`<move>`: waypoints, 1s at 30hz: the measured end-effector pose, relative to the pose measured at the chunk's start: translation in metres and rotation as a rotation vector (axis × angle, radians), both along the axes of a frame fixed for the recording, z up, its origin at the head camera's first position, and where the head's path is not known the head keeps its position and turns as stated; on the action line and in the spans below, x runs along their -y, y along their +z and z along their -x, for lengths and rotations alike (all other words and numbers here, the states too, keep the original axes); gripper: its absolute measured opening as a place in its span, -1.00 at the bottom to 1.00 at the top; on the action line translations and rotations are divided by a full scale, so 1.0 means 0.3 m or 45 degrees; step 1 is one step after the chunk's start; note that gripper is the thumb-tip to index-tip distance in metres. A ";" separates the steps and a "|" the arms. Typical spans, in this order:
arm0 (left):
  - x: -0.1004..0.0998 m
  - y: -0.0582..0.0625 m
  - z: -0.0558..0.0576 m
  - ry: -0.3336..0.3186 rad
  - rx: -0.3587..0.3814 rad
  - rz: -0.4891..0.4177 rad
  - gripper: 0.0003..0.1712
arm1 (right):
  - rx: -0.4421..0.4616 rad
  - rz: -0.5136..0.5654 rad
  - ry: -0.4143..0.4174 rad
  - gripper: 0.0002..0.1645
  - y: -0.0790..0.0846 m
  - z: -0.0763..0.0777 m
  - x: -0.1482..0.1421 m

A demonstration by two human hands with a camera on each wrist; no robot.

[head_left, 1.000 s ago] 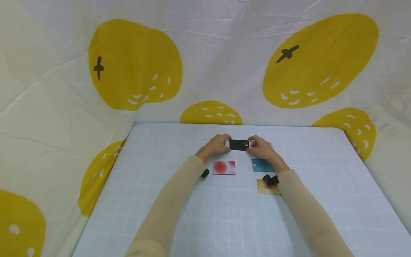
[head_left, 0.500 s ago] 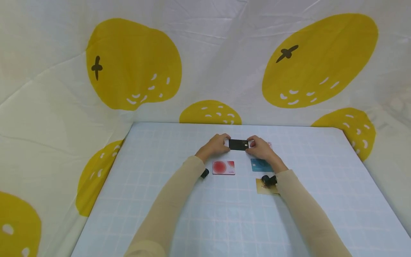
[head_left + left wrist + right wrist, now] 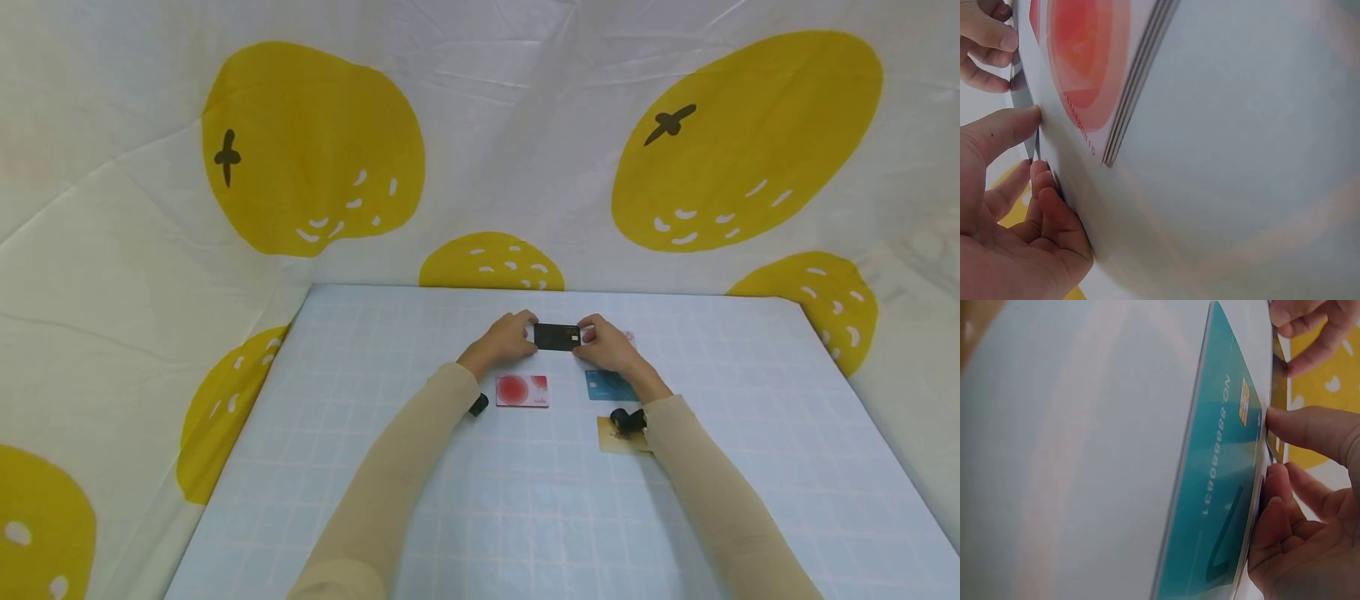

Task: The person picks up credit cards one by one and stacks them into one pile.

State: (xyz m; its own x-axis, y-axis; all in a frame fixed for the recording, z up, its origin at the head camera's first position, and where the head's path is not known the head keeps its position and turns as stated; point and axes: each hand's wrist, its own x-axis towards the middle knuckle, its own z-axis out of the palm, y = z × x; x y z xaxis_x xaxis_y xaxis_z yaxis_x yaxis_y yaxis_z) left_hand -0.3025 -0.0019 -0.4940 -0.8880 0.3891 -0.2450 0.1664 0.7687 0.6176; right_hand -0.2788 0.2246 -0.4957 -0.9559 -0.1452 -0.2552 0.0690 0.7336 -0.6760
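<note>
A black card (image 3: 557, 337) with a small chip is held level between my two hands near the far side of the table. My left hand (image 3: 501, 340) pinches its left end between thumb and fingers. At the right end, my right hand (image 3: 609, 345) does the same. Nearer to me lies a white card with a red circle (image 3: 522, 391); the left wrist view shows layered edges, like a small stack (image 3: 1138, 81). A teal card (image 3: 1219, 469) with a gold chip lies below my right hand, partly covered by the wrist in the head view.
A gold card (image 3: 611, 442) lies under the right wrist camera (image 3: 627, 419), partly hidden. Behind the right hand shows the edge of a white and red card (image 3: 630, 338). The pale checked table (image 3: 525, 517) ends at a fruit-print curtain (image 3: 517, 167).
</note>
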 end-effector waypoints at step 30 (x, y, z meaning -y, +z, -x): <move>-0.023 0.015 -0.035 0.024 -0.093 -0.032 -0.44 | -0.037 0.056 -0.059 -0.41 0.006 -0.025 0.010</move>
